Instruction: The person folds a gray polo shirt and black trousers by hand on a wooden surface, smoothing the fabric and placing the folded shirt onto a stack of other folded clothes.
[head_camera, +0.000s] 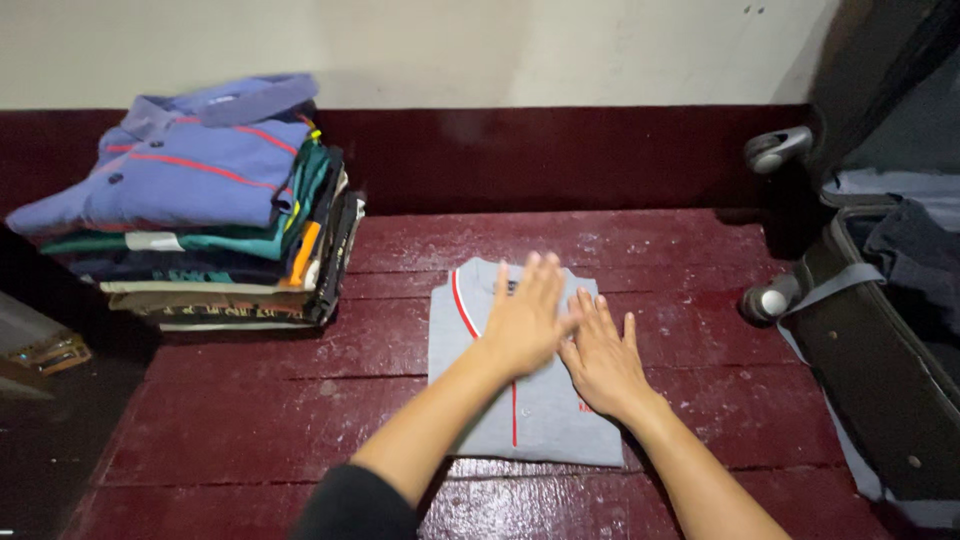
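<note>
Both hands are lying flat, fingers spread, gripping nothing: left hand (524, 318) and right hand (603, 358) are pressing the folded grey shirt (470, 350) mid-floor (250, 420), smoothing it; the folded clothes stack (210, 210) is sitting toward the far-left corner.

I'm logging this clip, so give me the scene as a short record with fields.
left hand: flat on grey shirt, fingers spread
right hand: flat on the same shirt, beside left hand
grey shirt: folded, red trim, on dark red floor
stack: folded clothes, left, blue shirt on top
suitcase: open, right
</note>
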